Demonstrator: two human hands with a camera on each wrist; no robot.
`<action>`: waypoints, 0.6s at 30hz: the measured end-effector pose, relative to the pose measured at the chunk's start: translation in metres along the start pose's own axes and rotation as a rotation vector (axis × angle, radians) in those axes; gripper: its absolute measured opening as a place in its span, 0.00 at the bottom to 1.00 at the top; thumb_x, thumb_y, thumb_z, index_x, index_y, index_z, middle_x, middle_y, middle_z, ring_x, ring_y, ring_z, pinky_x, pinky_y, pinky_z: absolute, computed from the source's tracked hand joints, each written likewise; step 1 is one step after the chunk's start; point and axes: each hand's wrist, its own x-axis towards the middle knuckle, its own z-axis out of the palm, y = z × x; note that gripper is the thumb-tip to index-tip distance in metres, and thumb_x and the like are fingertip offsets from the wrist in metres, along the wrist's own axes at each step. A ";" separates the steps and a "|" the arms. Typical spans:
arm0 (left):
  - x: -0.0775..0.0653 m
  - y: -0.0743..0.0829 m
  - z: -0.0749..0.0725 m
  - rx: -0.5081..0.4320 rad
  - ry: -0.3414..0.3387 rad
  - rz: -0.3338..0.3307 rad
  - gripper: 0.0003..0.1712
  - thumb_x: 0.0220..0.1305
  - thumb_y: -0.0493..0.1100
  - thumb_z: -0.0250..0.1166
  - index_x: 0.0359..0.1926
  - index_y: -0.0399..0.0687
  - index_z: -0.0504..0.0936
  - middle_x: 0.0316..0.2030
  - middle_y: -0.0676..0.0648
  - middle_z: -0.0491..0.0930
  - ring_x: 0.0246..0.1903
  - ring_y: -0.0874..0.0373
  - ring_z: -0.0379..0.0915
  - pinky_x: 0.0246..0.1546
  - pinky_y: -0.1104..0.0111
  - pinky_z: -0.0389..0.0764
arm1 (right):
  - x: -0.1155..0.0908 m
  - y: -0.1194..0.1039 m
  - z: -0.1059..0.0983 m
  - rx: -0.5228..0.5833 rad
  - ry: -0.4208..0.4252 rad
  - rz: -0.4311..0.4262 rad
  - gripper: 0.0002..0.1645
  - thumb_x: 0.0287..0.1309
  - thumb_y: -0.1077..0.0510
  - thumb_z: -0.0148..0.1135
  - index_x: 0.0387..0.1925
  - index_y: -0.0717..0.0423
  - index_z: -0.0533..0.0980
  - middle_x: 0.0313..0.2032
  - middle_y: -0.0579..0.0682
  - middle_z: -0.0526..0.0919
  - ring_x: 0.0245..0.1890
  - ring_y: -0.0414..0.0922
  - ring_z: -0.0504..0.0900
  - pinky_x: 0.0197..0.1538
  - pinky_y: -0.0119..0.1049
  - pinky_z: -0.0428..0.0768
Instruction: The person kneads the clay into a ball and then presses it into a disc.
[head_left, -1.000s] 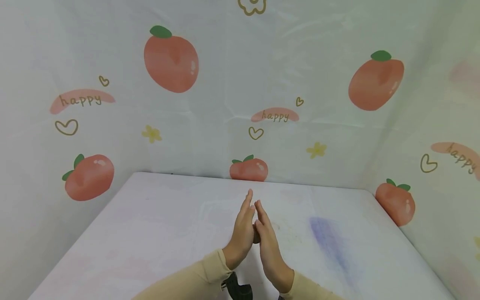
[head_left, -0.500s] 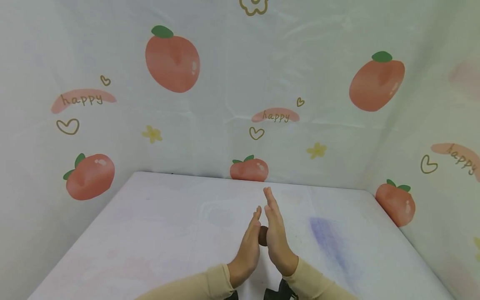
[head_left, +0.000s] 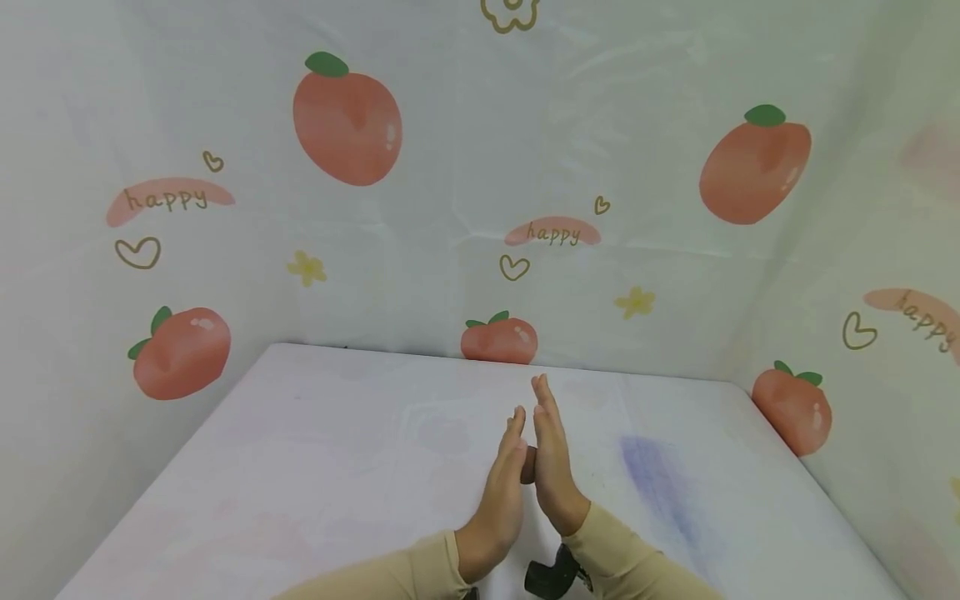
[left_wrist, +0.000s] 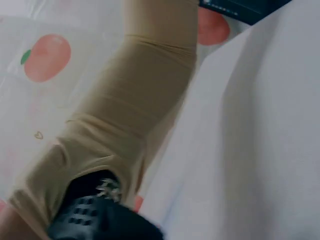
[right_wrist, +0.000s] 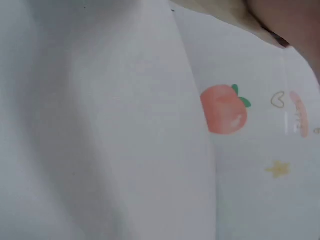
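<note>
A small dark brown lump [head_left: 528, 465] sits between the two palms in the head view, mostly covered by them. My left hand [head_left: 498, 504] presses on it from the left with straight fingers pointing up and forward. From the other side my right hand [head_left: 555, 471] lies flat against the lump, its fingers straight and reaching farther forward than the left ones. Both hands are raised over the white table. In the right wrist view only a blurred part of a hand [right_wrist: 295, 20] shows at the top right corner.
The white table [head_left: 360, 450] bears a purple smear [head_left: 660, 487] on the right. Behind it hangs a white curtain [head_left: 420, 283] printed with peaches. A black wrist camera [head_left: 551, 575] sits under the right sleeve [head_left: 630, 554].
The hands have slid against each other: the left hand has drawn back and the right has gone forward. Both have shifted slightly right, with the brown lump still between the palms.
</note>
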 end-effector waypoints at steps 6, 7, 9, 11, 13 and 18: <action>0.013 0.007 -0.007 -0.049 0.072 -0.018 0.32 0.78 0.50 0.29 0.76 0.41 0.41 0.77 0.46 0.38 0.76 0.50 0.25 0.73 0.46 0.31 | -0.013 0.006 0.006 0.003 -0.061 0.037 0.33 0.77 0.47 0.28 0.77 0.53 0.41 0.77 0.49 0.39 0.76 0.50 0.34 0.74 0.57 0.35; 0.015 0.007 -0.009 -0.052 0.089 -0.023 0.32 0.78 0.50 0.30 0.76 0.42 0.41 0.77 0.46 0.38 0.76 0.50 0.25 0.73 0.46 0.32 | -0.016 0.007 0.008 -0.008 -0.069 0.040 0.33 0.77 0.47 0.28 0.77 0.53 0.41 0.77 0.49 0.39 0.76 0.50 0.33 0.73 0.57 0.35; 0.022 0.007 -0.012 -0.057 0.127 -0.036 0.31 0.78 0.49 0.30 0.76 0.44 0.42 0.77 0.46 0.37 0.76 0.50 0.27 0.73 0.46 0.33 | -0.023 0.008 0.011 -0.036 -0.086 0.046 0.34 0.77 0.47 0.28 0.77 0.53 0.40 0.77 0.49 0.37 0.76 0.51 0.31 0.73 0.59 0.34; 0.026 0.005 -0.014 -0.054 0.154 -0.053 0.31 0.78 0.49 0.31 0.77 0.45 0.43 0.77 0.45 0.37 0.76 0.49 0.27 0.73 0.46 0.33 | -0.029 0.008 0.014 -0.061 -0.101 0.048 0.34 0.77 0.46 0.27 0.77 0.53 0.38 0.77 0.50 0.35 0.76 0.52 0.30 0.72 0.62 0.33; 0.031 0.002 -0.017 -0.046 0.178 -0.070 0.31 0.78 0.49 0.32 0.76 0.44 0.44 0.77 0.43 0.38 0.76 0.48 0.27 0.73 0.45 0.33 | -0.034 0.005 0.016 -0.068 -0.114 0.058 0.34 0.77 0.47 0.27 0.77 0.52 0.37 0.77 0.51 0.34 0.75 0.53 0.29 0.71 0.64 0.32; 0.037 -0.010 -0.021 -0.043 0.206 -0.118 0.32 0.78 0.50 0.33 0.76 0.43 0.45 0.77 0.41 0.38 0.76 0.46 0.26 0.72 0.44 0.32 | -0.043 -0.004 0.018 -0.045 -0.138 0.113 0.34 0.77 0.49 0.31 0.77 0.50 0.38 0.77 0.52 0.34 0.75 0.53 0.29 0.70 0.65 0.33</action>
